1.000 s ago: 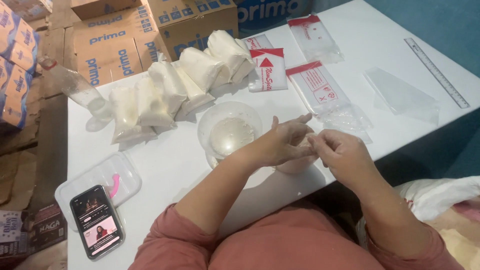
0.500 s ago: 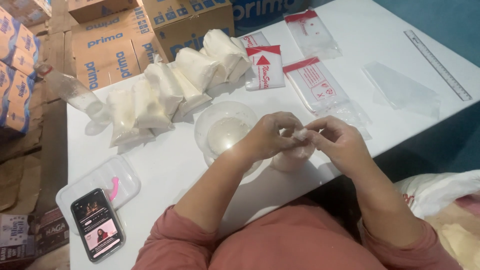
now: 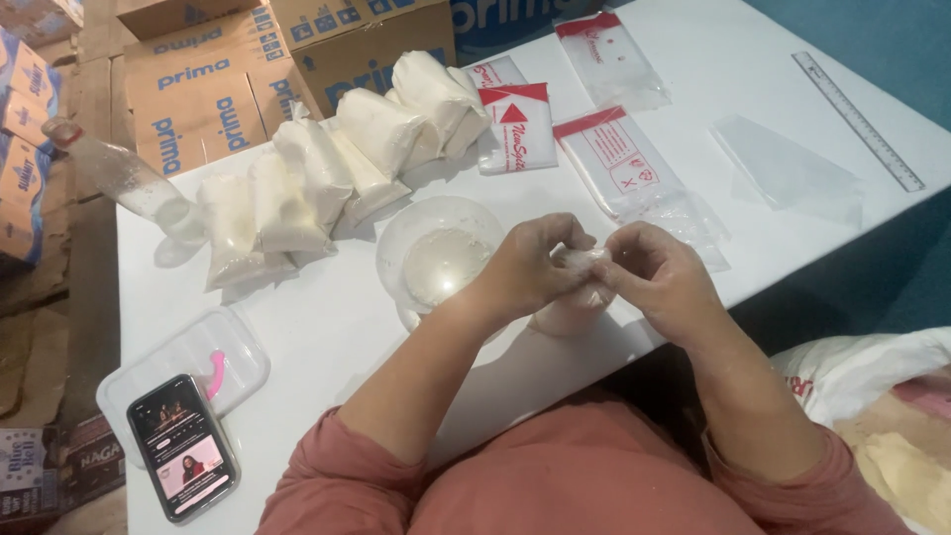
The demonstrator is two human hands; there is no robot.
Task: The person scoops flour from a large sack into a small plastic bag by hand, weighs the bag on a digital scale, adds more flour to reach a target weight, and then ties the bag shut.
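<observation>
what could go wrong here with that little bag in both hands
Both hands, left hand and right hand, pinch the top of the filled bag near the table edge; a slip might drop it. The open bowl sits right beside the left hand and might get knocked.

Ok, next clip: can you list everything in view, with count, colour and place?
small filled bag: one, white, held by both hands at the near edge
bowl: one, clear, white powder inside, table centre
filled bags: a row, white, behind the bowl
empty bag packs: several, clear with red tops, right
ruler: one, clear, far right
bottle: one, clear, left
phone: one, black, on a clear lid, near left
cartons: several, brown, behind the table
left hand: pinching the bag
right hand: pinching the bag
</observation>
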